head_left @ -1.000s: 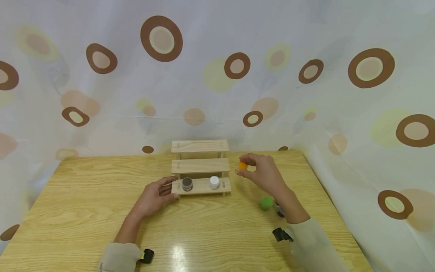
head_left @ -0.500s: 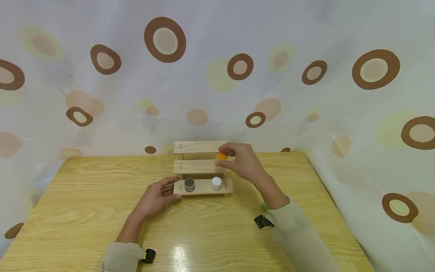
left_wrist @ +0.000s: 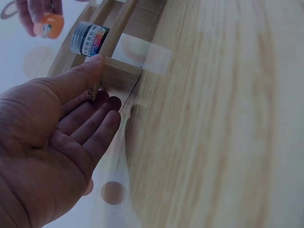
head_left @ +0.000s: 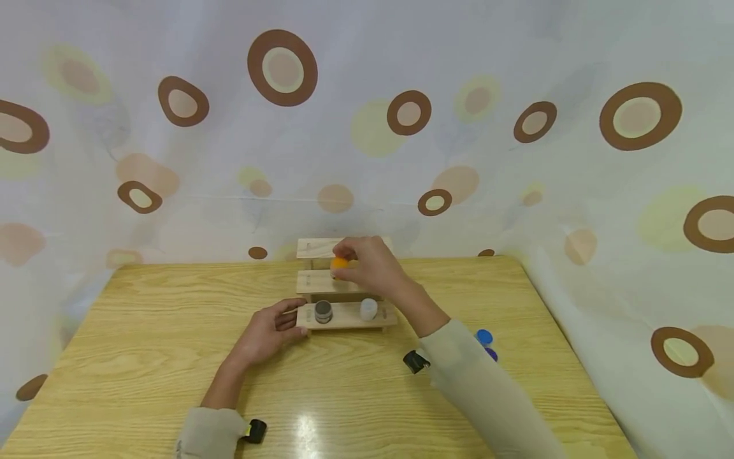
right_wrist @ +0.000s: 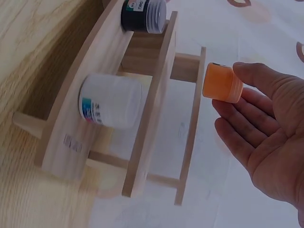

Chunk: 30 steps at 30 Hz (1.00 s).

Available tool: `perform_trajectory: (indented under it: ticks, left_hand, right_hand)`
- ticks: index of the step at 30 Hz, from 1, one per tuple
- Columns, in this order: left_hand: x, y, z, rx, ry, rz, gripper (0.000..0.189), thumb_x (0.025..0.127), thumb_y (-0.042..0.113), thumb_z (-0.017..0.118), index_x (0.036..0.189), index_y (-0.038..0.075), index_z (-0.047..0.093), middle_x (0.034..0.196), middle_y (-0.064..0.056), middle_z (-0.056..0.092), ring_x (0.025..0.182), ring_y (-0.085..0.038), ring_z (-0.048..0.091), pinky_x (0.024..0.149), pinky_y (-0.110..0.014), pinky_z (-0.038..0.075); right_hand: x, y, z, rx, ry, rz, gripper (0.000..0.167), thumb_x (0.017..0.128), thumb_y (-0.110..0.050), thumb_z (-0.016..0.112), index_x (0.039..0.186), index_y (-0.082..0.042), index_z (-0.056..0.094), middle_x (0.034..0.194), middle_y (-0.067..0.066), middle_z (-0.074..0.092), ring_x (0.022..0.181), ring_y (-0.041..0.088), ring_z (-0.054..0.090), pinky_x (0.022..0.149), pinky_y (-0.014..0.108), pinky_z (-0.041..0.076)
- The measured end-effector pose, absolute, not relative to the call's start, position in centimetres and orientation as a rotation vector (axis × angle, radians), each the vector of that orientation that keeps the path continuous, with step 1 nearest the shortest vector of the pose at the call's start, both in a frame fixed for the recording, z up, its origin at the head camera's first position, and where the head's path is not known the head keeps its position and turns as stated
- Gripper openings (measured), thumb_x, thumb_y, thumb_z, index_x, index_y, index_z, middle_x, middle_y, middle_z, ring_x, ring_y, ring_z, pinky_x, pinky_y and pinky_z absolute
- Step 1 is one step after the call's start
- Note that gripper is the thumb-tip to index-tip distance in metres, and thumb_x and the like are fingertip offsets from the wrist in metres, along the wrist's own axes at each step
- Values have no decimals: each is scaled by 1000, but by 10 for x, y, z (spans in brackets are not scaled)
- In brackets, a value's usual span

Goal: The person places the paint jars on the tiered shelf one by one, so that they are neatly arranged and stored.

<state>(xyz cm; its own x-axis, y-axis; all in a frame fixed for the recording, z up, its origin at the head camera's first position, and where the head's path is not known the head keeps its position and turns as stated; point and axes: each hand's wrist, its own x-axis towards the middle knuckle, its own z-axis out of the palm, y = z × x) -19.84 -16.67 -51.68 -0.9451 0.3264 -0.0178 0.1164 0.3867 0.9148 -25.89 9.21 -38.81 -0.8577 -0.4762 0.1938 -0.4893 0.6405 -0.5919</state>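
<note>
A three-step wooden rack (head_left: 346,313) stands near the back of the table. My left hand (head_left: 266,335) holds the left end of its lowest step, thumb in front and fingers behind. My right hand (head_left: 373,264) pinches a small orange paint jar (right_wrist: 219,83) by its lid end, between thumb and fingers. In the head view that jar appears in front of the middle and top steps, left of their centre; the right wrist view shows it apart from the wood. On the lowest step sit a dark paint jar (head_left: 323,312) at the left and a white paint jar (right_wrist: 111,99) at the right.
Two more jars, one with a blue lid (head_left: 484,336) and one purple (head_left: 491,354), stand on the table (head_left: 344,389) at the right, partly behind my right sleeve (head_left: 476,376). A patterned curtain (head_left: 355,127) hangs close behind the rack.
My right hand has carried the orange paint jar leftward, from right of the rack to over its steps. A green object at the right is now hidden by my sleeve. My left hand stays put.
</note>
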Motion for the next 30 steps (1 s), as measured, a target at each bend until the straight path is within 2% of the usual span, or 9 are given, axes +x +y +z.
perform_trajectory:
  ticks: [9,19,30]
  left_hand:
    - [-200,-165,-518,403,2446,1588,61,98,16,79,154,10,55,156,-23,51,138,-42,57,111,-47,54]
    - [-199,-163,-517,401,2424,1603,62,97,16,80,153,10,56,155,-24,52,137,-41,58,111,-46,54]
    - [-199,-168,-516,386,2441,1600,62,97,15,80,153,10,56,154,-25,53,136,-42,59,110,-47,54]
  right_hand:
    - [-264,75,-400,817,-2897,1023,35,94,-18,84,126,-7,73,123,6,75,115,22,71,100,37,60]
    - [-268,65,-417,815,-2896,1017,36,92,-17,86,123,-6,74,120,7,76,112,22,72,98,35,61]
    - [-267,64,-420,792,-2868,1089,40,93,-19,86,127,-4,73,122,9,76,113,23,73,99,35,62]
